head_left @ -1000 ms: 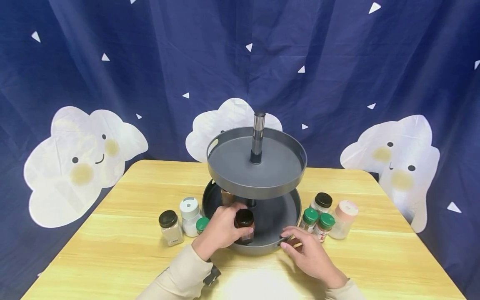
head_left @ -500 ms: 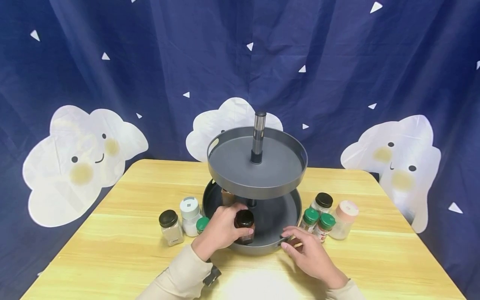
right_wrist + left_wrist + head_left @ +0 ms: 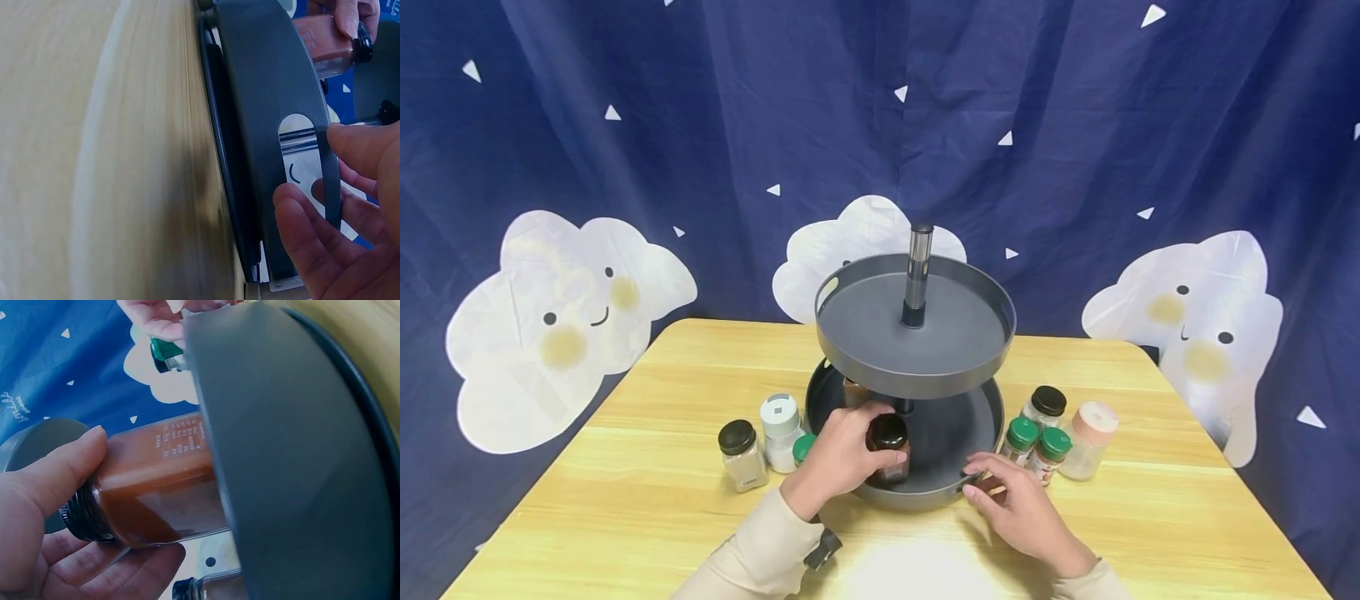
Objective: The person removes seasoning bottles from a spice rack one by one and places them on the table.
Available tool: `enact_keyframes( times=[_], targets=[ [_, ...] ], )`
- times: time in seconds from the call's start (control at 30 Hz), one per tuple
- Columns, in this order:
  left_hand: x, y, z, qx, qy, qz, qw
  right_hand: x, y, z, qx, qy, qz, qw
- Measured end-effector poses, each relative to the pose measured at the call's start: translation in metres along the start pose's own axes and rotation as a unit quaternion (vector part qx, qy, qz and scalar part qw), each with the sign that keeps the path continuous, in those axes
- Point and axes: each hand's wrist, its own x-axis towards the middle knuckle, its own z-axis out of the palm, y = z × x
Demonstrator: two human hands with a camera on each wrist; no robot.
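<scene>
My left hand (image 3: 838,450) grips a black-lidded spice jar (image 3: 162,487) of reddish-brown powder. Its thumb lies on one side of the jar and its fingers on the other. The jar stands in the front left of the lower tray (image 3: 951,433) of a dark grey two-tier turntable rack. At the front right, my right hand (image 3: 1018,508) pinches that tray's rim by the handle slot (image 3: 300,153), thumb outside and fingers inside. Another brown jar (image 3: 854,393) sits farther back in the lower tray, partly hidden by the upper tray (image 3: 910,362).
Left of the rack stand a black-lidded jar (image 3: 742,457), a white-lidded jar (image 3: 781,433) and a green-lidded jar (image 3: 802,448), partly behind the left hand. On the right are two green-topped jars (image 3: 1051,454), a black-topped jar (image 3: 1047,402) and a pink-lidded jar (image 3: 1088,437). A central post (image 3: 917,271) rises through the upper tray.
The left hand and its jar have shifted very slightly back and to the left within the lower tray. The right hand stays at the rim.
</scene>
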Motion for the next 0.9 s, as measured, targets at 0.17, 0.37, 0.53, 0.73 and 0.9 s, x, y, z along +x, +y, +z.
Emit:
enact_keyframes(
  times=[0.17, 0.37, 0.53, 0.73, 0.9],
  targets=[
    [0.002, 0.000, -0.004, -0.001, 0.019, 0.007, 0.9998, 0.000, 0.002, 0.000, 0.001, 0.001, -0.004, 1.0000],
    [0.003, 0.001, -0.010, 0.005, 0.038, 0.013, 0.9992, 0.000, 0.001, 0.001, 0.002, 0.001, -0.004, 1.0000],
    [0.005, 0.003, -0.016, 0.012, 0.050, 0.024, 0.9984, -0.001, 0.001, 0.001, 0.002, 0.001, -0.002, 1.0000],
    [0.005, 0.006, -0.024, 0.016, 0.054, 0.024, 0.9981, 0.000, 0.001, 0.000, 0.004, -0.001, 0.001, 1.0000],
    [0.004, 0.007, -0.029, 0.020, 0.055, 0.016, 0.9981, 0.000, -0.002, 0.000, 0.005, -0.002, 0.002, 1.0000]
  ],
)
